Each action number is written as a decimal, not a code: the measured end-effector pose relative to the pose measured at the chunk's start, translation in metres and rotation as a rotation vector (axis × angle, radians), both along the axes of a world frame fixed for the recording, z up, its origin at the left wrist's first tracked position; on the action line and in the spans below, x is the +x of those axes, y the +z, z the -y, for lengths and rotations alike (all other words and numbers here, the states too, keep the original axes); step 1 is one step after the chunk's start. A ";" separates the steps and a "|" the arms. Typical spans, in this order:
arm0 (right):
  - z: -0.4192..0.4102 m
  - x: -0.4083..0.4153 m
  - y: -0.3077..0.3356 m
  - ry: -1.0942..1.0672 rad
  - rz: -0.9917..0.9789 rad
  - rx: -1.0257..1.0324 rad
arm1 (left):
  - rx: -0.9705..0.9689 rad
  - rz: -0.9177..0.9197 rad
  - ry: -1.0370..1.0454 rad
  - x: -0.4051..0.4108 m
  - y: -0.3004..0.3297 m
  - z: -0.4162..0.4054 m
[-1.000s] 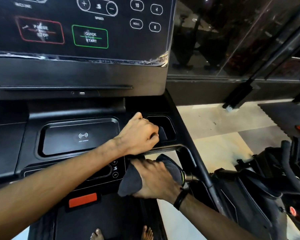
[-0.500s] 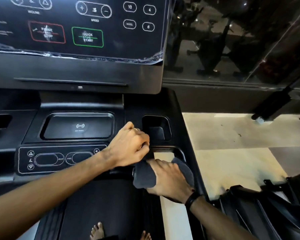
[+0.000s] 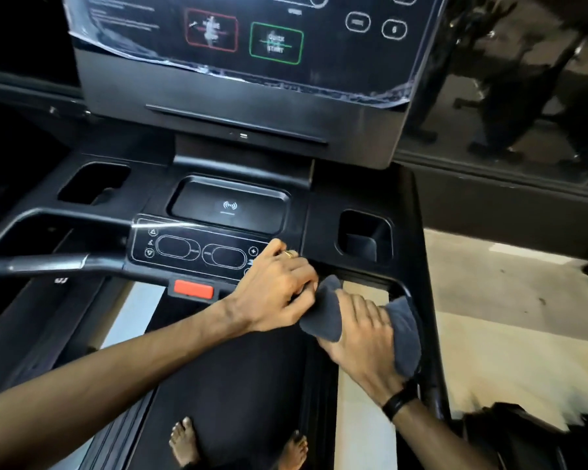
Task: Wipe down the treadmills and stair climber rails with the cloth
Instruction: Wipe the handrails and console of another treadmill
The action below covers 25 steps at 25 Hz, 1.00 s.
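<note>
I stand on a black treadmill facing its console (image 3: 238, 96). My right hand (image 3: 360, 337) grips a dark grey cloth (image 3: 404, 330) wrapped over the right handrail (image 3: 431, 368), just below the console's right corner. My left hand (image 3: 279, 290) reaches across from the left, fingers curled on the front crossbar and touching the cloth's left end (image 3: 323, 310). A gold ring sits on one left finger. The rail under the cloth is hidden.
A control panel (image 3: 197, 252) and a red stop tab (image 3: 193, 289) lie left of my hands. Cup holders (image 3: 364, 235) sit on both sides of the console. The left handrail (image 3: 48, 262) runs off left. My bare feet (image 3: 184, 439) stand on the belt. A dark machine (image 3: 530, 439) is at lower right.
The view has swung left, showing the left rail and cup holder. My left hand has slid from the right cup holder down onto the crossbar beside the cloth. My right hand keeps the cloth on the rail.
</note>
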State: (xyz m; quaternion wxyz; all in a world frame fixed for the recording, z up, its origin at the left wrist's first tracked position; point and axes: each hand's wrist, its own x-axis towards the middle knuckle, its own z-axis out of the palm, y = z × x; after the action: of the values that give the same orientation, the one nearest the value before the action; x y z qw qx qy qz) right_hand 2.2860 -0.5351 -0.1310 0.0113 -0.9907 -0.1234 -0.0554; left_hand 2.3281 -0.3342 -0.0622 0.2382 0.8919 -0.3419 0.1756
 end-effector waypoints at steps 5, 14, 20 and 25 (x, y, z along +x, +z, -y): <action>-0.035 0.008 -0.007 -0.042 0.142 0.039 | -0.040 0.065 0.012 -0.006 0.004 -0.039; -0.070 0.007 -0.009 -0.089 0.036 0.411 | -0.052 0.061 -0.113 -0.021 -0.003 -0.114; -0.118 -0.020 0.008 -0.391 0.312 1.112 | -0.130 0.023 -0.089 -0.034 -0.012 -0.182; -0.222 0.027 0.026 -0.125 0.130 -0.039 | -0.146 0.017 -0.005 -0.048 -0.013 -0.232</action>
State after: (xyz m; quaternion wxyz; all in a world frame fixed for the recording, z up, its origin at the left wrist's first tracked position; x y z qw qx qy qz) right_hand 2.3126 -0.3131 -0.1046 -0.0196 -0.9908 -0.0630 -0.1180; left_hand 2.2803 -0.1025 -0.0756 0.3002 0.8698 -0.3326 0.2068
